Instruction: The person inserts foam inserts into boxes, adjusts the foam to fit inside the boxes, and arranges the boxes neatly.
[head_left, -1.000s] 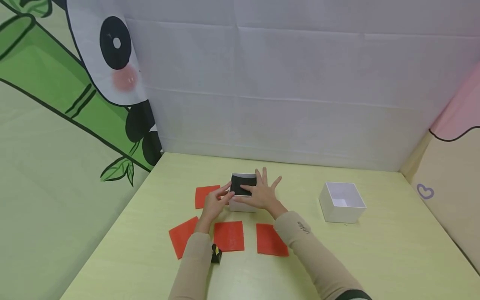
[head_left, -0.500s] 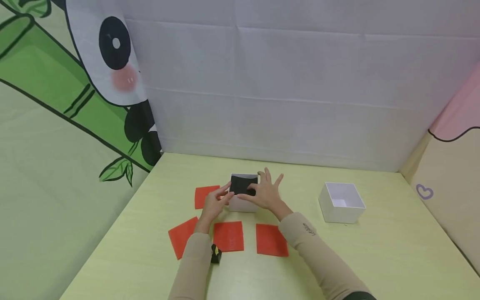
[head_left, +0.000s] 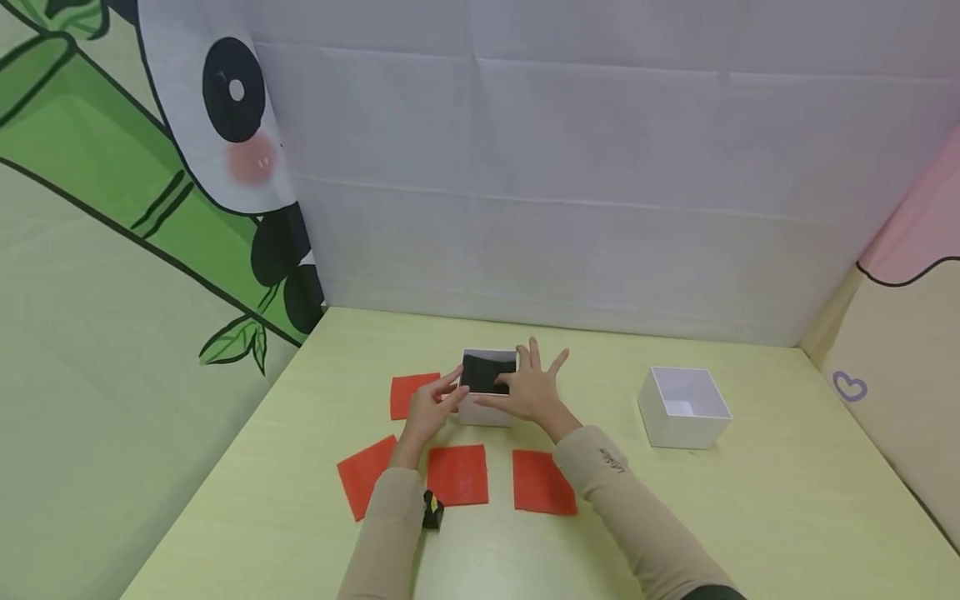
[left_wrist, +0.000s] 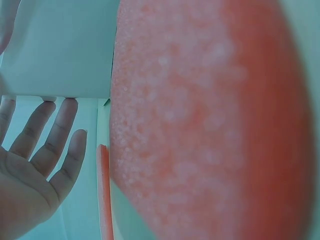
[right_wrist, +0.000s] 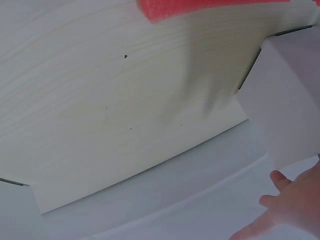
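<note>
A white open-topped box (head_left: 483,412) stands near the table's middle with a black sheet (head_left: 480,373) in its mouth, the far edge bowed. My left hand (head_left: 429,410) touches the box's left side and near-left corner. Its fingers (left_wrist: 59,127) show nearly straight in the left wrist view, tips right at the box's edge. With other fingers spread, my right hand (head_left: 529,393) presses the black sheet with a bent index finger, thumb along the front rim. The right wrist view catches the box wall (right_wrist: 282,102) and part of my right hand (right_wrist: 295,205).
Several red foam squares (head_left: 457,475) lie left of and in front of the box. Beside the left sleeve sits a small black-and-yellow object (head_left: 432,510). A second white box (head_left: 684,423) stands open-topped at the right. A white cloth wall (head_left: 570,250) closes the back.
My right hand has shifted slightly right and its index finger has bent more over the black sheet. The left hand and the box have stayed put.
</note>
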